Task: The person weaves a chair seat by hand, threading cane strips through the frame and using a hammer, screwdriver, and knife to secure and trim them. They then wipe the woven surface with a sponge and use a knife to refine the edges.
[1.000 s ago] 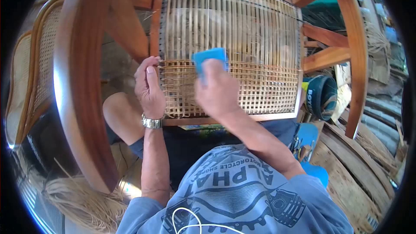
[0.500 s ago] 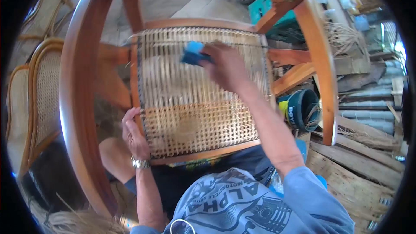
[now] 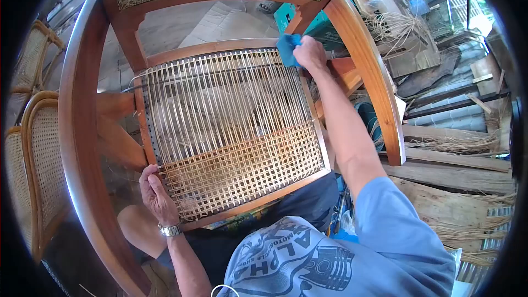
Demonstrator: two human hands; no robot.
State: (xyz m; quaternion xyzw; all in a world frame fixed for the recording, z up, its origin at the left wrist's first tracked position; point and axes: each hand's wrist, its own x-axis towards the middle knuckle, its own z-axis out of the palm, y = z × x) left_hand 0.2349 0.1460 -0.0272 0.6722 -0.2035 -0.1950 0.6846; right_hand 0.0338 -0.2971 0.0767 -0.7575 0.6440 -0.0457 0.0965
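A wooden chair frame [image 3: 363,60] lies across my lap, its seat panel of cane strands [image 3: 236,170] facing me. The lower part of the seat is woven in a grid; the upper part shows mostly lengthwise strands with gaps. My right hand [image 3: 312,55] grips a blue cloth or sponge [image 3: 288,49] at the seat's upper right corner. My left hand [image 3: 159,197], with a metal watch at the wrist, holds the seat frame's lower left edge, its fingers bent around the wood.
Chairs with cane backs [image 3: 47,148] stand at the left. A green crate [image 3: 320,28] sits behind the seat, and a dark bucket [image 3: 369,121] is to its right. Wooden planks [image 3: 440,173] and bundles of loose cane [image 3: 399,30] lie at the right.
My right hand has moved with the blue item from the seat's upper middle to its upper right corner. The chair appears shifted left and lower in view. My left hand still holds the edge.
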